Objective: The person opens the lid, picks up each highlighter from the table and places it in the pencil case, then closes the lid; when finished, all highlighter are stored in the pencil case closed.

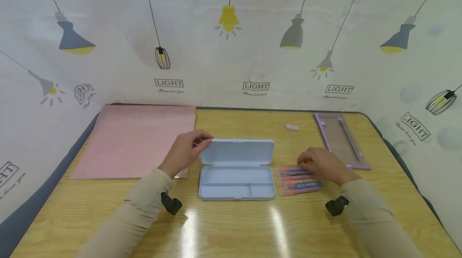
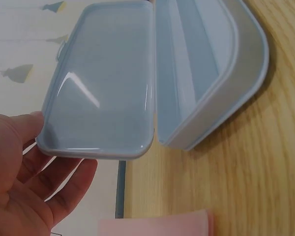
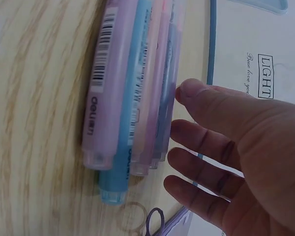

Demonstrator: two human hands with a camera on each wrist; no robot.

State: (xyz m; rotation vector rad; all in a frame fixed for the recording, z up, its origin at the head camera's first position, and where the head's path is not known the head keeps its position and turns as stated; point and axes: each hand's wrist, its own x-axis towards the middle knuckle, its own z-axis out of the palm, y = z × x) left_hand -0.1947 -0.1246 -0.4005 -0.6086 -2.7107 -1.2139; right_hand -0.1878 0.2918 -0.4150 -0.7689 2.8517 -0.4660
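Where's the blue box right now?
In the middle of the head view, the blue box is right of the pink sheet and left of the pens, its raised lid in the left hand.

There are six highlighters, one blue case, one eraser, one pink sheet and one pouch.

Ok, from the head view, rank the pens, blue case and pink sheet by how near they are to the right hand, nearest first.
1. Pens: right by the fingertips of the right hand.
2. Blue case: left of the pens, lid up.
3. Pink sheet: farther left, past the case.
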